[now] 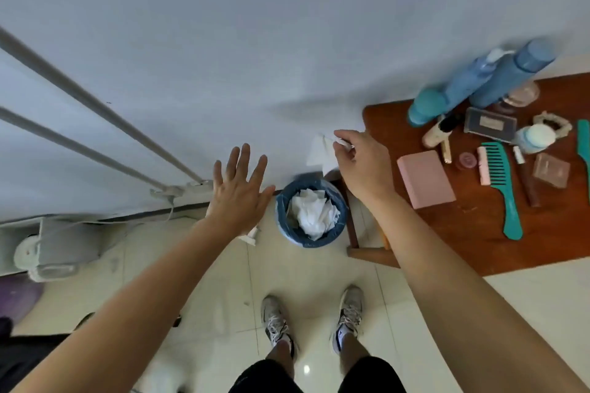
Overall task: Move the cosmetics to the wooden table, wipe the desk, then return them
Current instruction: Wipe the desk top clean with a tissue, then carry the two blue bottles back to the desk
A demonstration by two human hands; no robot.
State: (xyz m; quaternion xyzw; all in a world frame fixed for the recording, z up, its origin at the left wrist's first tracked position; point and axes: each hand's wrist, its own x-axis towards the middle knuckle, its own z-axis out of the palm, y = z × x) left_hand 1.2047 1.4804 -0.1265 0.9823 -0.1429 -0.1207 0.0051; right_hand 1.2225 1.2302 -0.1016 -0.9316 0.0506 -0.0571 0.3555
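My right hand [362,163] pinches a crumpled white tissue [321,153] between thumb and fingertips, the other fingers curled loosely in; the tissue hangs above and a little beyond the bin [311,212]. The bin is round, lined with a blue bag, and stuffed with more white tissues. It stands on the tiled floor [207,281] against the wall [255,41], just beside the left edge of the wooden table [463,233].

My left hand [238,191] is wide open, fingers spread flat, holding nothing, near the left rim of the bin.

The cosmetics are all on the wooden table. Along its far edge stand two tall blue bottles [498,80] and a shorter teal bottle [426,105]. In front of them lie a dark flat case [490,124], a small white-capped bottle [534,137] and a hair scrunchie [552,123]. Nearer the left edge lies a pink box [424,179]. To its right a teal comb [504,188] lies with its handle towards the near edge, with a small pink jar [467,160] and a clear square compact [550,169] close by.

My feet in grey trainers [276,321] stand on the floor below.
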